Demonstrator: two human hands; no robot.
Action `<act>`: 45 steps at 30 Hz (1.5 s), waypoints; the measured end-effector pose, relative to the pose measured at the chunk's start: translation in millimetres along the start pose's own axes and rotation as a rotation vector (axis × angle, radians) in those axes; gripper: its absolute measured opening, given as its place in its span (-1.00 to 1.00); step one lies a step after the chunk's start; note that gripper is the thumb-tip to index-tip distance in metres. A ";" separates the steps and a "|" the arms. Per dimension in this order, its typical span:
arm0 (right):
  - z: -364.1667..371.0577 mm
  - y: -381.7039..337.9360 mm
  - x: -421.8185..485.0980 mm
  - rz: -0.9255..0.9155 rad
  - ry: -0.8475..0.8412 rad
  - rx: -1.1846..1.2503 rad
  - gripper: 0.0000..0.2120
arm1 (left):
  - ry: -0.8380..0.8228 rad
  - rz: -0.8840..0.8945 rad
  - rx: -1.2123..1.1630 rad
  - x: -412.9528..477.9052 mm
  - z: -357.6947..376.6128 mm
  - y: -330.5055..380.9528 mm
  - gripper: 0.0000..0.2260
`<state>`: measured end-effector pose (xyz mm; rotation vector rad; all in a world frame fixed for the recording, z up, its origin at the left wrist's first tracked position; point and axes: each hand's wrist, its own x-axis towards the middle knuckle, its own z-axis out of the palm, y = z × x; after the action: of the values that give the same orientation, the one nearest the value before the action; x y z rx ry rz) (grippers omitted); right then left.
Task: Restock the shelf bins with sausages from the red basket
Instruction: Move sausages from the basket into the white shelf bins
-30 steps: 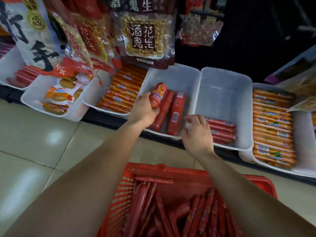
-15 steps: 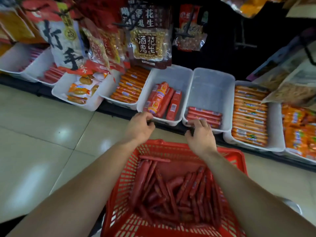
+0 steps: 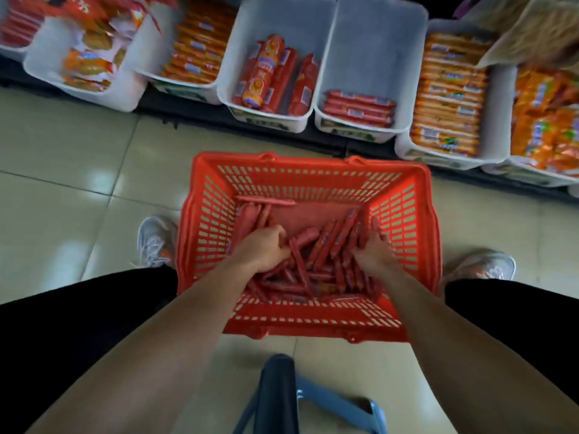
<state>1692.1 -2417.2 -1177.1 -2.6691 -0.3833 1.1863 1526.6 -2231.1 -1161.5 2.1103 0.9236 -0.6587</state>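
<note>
A: Orange packs (image 3: 195,54) are seen stacked flat at the far left, filling their bin. Next along, thick sausages (image 3: 266,73) are laid lengthwise in a white bin (image 3: 266,119), with room left over.

B: And to its right, a second bin (image 3: 376,42) is found nearly bare, with only a low row of thin red packs (image 3: 358,108) at the near end. That gap, it is judged, is what needs filling.

A: Down to the near floor now. The red basket (image 3: 308,166) is set square before those two bins, so the reach is kept short. The loose sausages (image 3: 316,249) are heaped in its bottom.

B: The left hand (image 3: 263,245) is plunged into the heap, fingers curled round a few sticks. A handful is being gathered, it would seem.

A: The right hand (image 3: 374,250) is pushed in by the basket's right wall, fingers laid along the sticks. Whether anything is gripped there cannot be told.

B: Both hands are put to work together, presumably so that more is carried per trip.
</note>
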 end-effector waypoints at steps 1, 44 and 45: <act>6.8 2.0 3.2 0.028 0.047 0.004 -0.33 | 0.010 -0.002 -0.006 6.5 7.4 1.9 -0.64; 48.5 -43.4 95.0 0.324 -0.022 0.515 -0.30 | -0.047 -0.190 -0.559 54.2 47.3 -17.5 -0.72; 48.9 -43.8 93.5 0.310 -0.053 0.507 -0.26 | -0.042 -0.186 -0.539 55.4 50.3 -13.6 -0.71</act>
<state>1709.1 -2343.0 -1262.3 -2.3010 0.3035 1.2328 1541.9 -2241.7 -1235.3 1.5421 1.1354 -0.4745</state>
